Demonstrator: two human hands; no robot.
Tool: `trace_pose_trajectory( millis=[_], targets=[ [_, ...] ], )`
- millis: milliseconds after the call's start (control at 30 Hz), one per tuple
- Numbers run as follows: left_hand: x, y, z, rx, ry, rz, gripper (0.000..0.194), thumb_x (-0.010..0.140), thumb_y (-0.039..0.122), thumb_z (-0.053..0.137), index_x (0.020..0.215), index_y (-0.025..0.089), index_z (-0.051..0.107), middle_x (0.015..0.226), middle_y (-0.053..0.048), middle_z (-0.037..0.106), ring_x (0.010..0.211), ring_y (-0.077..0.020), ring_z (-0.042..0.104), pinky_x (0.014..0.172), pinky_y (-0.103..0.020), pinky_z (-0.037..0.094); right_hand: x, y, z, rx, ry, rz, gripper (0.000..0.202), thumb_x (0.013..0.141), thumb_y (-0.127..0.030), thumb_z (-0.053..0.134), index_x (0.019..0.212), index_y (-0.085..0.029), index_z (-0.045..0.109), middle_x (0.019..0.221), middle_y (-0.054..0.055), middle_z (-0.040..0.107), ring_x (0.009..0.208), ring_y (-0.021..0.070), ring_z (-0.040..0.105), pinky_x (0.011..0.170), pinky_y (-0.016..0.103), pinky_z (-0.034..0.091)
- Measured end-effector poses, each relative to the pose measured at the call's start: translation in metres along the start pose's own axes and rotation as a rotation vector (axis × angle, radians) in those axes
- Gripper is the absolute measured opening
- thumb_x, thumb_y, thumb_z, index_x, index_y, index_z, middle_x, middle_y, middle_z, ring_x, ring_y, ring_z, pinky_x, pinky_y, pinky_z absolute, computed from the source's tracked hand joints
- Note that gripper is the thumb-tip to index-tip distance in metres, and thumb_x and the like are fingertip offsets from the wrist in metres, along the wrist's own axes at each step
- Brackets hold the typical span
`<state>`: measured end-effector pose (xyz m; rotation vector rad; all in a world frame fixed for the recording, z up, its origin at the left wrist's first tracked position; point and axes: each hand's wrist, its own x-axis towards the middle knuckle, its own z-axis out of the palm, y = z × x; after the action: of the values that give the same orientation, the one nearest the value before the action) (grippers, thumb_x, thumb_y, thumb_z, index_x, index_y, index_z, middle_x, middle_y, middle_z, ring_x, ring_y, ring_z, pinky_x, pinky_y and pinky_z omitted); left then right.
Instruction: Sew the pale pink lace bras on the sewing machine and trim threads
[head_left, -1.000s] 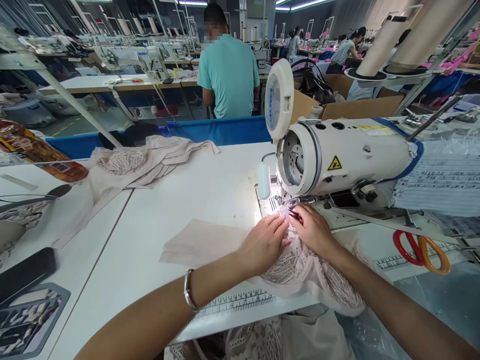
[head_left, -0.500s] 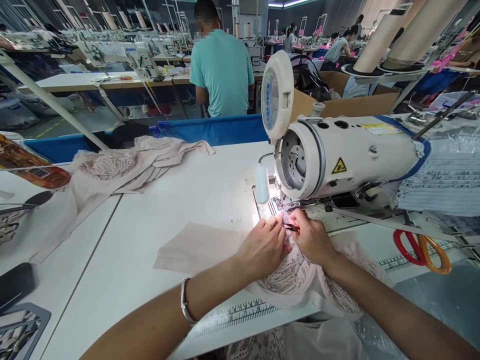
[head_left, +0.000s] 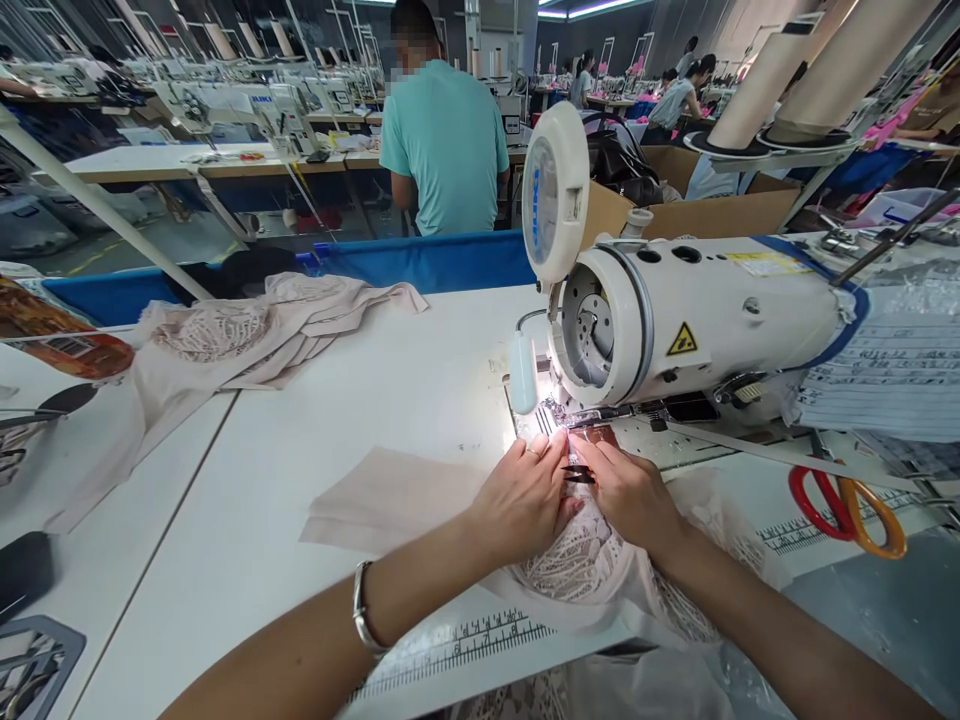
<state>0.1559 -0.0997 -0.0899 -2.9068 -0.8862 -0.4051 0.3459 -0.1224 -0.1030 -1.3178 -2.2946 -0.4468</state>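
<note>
Pale pink lace fabric (head_left: 574, 565) lies under both hands at the needle area of the white sewing machine (head_left: 705, 300). With its fingertips pressed together, my left hand (head_left: 521, 495) pinches the fabric's edge just in front of the lit needle plate (head_left: 521, 425). Close beside it, my right hand (head_left: 634, 495) is closed on the same edge. A small dark metal tool, which looks like thread snips (head_left: 577, 474), pokes out from under the right fingers toward the left hand. The fingers hide most of it. A plain pink panel (head_left: 390, 500) extends left from beneath my left wrist.
Scissors (head_left: 855, 510) with red and orange handles lie at the right. More pink lace garments (head_left: 247, 330) are heaped on the table at the left. Thread cones (head_left: 757, 90) stand behind the machine. A person in a teal shirt (head_left: 446, 150) sits beyond the blue cloth.
My right fingers have shifted slightly forward and left, nearer the left fingertips. The dark tool now lies lower between the hands. The left hand has barely moved.
</note>
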Motion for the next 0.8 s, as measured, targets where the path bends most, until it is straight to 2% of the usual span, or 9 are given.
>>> trace_pose_trajectory(
  millis=[200,433,533,667,800],
  targets=[
    [0.0000,-0.0008,0.0024,-0.006,0.027,-0.002,0.047,0.102,0.041,0.041,0.125,0.005,0.059,0.139,-0.021,0.058,0.119,-0.0333,0.056,0.089,-0.043,0.042,-0.0007,-0.0010,0.0005,-0.008,-0.074,-0.006,0.040,0.092,-0.004,0.042,0.127,-0.004,0.062,0.094,0.011,0.072,0.080,0.0199,0.069,0.075,0.029,0.055],
    [-0.0003,-0.0012,0.0062,-0.033,0.056,-0.010,0.052,0.102,0.041,0.040,0.136,0.003,0.050,0.139,-0.021,0.057,0.121,-0.0334,0.054,0.090,-0.044,0.042,-0.0004,-0.0022,0.0010,-0.035,-0.045,-0.013,0.039,0.092,-0.005,0.042,0.125,-0.006,0.064,0.094,0.011,0.073,0.077,0.0194,0.068,0.072,0.028,0.055],
    [-0.0010,-0.0013,0.0067,-0.033,0.057,-0.018,0.053,0.102,0.041,0.040,0.137,0.003,0.049,0.142,-0.021,0.056,0.119,-0.0331,0.054,0.092,-0.043,0.041,0.0015,-0.0026,0.0008,-0.034,-0.063,-0.011,0.039,0.091,-0.004,0.042,0.122,-0.004,0.065,0.088,0.010,0.072,0.071,0.0193,0.068,0.067,0.028,0.054],
    [-0.0015,-0.0009,0.0042,-0.038,0.054,-0.026,0.049,0.101,0.040,0.041,0.132,0.003,0.054,0.140,-0.021,0.056,0.107,-0.0308,0.058,0.088,-0.042,0.042,0.0039,-0.0030,0.0006,-0.032,-0.130,0.041,0.040,0.088,-0.003,0.042,0.120,-0.006,0.066,0.080,0.008,0.070,0.064,0.0197,0.066,0.059,0.029,0.052],
    [-0.0007,-0.0015,0.0009,-0.058,0.029,-0.031,0.047,0.100,0.041,0.044,0.129,0.006,0.056,0.139,-0.019,0.058,0.105,-0.0301,0.057,0.086,-0.042,0.042,0.0049,-0.0032,0.0008,-0.014,-0.167,0.075,0.039,0.088,-0.004,0.043,0.120,-0.008,0.066,0.082,0.007,0.070,0.066,0.0201,0.066,0.060,0.030,0.053]
  ],
)
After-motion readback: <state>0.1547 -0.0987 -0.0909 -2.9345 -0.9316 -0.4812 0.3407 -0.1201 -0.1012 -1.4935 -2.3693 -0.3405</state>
